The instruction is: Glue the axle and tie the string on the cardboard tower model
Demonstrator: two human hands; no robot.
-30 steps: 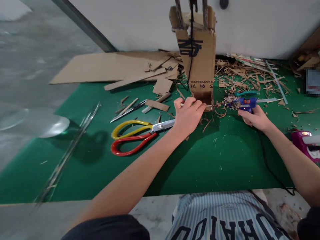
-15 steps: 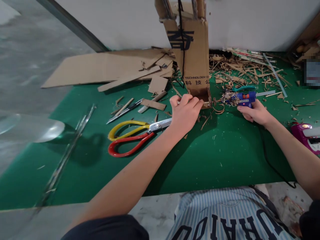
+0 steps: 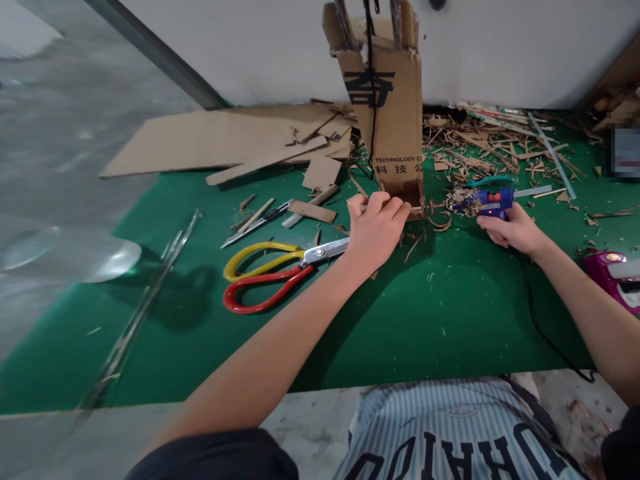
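My right hand (image 3: 515, 230) is wrapped around the handle of a blue hot glue gun (image 3: 494, 200), whose front is tangled with cardboard shreds and points left. A pale glue stick (image 3: 540, 191) juts from its back. Its nozzle end is close to the lower right corner of a tall cardboard structure (image 3: 400, 133) with printed characters. My left hand (image 3: 377, 230) is closed at the base of this structure, fingers curled over a thin stick (image 3: 416, 210) that shows past the fingertips. Large scissors (image 3: 270, 307) with red and yellow handles lie beside my left wrist, blade tips hidden.
Cardboard sheets (image 3: 200, 140) and a heap of scraps (image 3: 480, 143) lie along the back wall. A utility knife (image 3: 260, 223), clear rods (image 3: 145, 307) and a clear cylinder (image 3: 100, 257) are at left. A magenta device (image 3: 607, 270) sits at right. A black cord (image 3: 535, 320) trails from the glue gun.
The whole view has shifted slightly, so things appear a little further right and lower. Both hands keep their places at the cardboard structure and glue gun.
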